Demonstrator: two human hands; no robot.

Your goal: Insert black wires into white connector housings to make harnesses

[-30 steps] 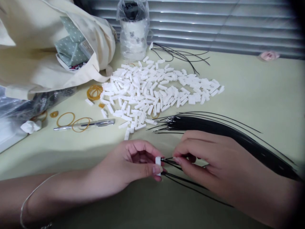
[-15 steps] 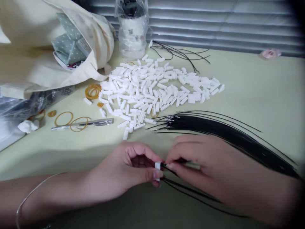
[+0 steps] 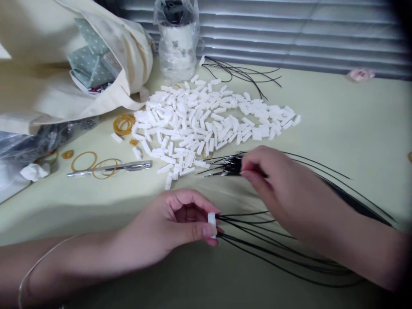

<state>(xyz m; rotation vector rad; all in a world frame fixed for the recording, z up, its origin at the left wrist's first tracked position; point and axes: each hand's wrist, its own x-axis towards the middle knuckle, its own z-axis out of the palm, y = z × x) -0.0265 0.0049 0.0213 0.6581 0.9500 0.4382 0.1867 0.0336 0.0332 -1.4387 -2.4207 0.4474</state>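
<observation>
My left hand [image 3: 180,223] pinches a small white plastic connector [image 3: 212,222] between thumb and fingers, low on the pale green table [image 3: 354,124]. Several thin black wires [image 3: 273,253] run out of the connector to the right. My right hand [image 3: 277,184] has its fingertips closed on the metal-tipped ends of a thick bundle of black wires [image 3: 225,165] lying further back. A large pile of white connectors [image 3: 206,120] is spread across the middle of the table.
A cream cloth bag [image 3: 80,56] lies at the back left. Rubber bands [image 3: 93,161] and a silver pen [image 3: 112,167] lie on the left. A plastic-wrapped cup [image 3: 178,38] stands before window blinds. Loose black wires [image 3: 244,73] lie behind the pile.
My right hand left the connector and moved up and back to the wire bundle's ends. My left hand stayed put with the connector, its wires now trailing free.
</observation>
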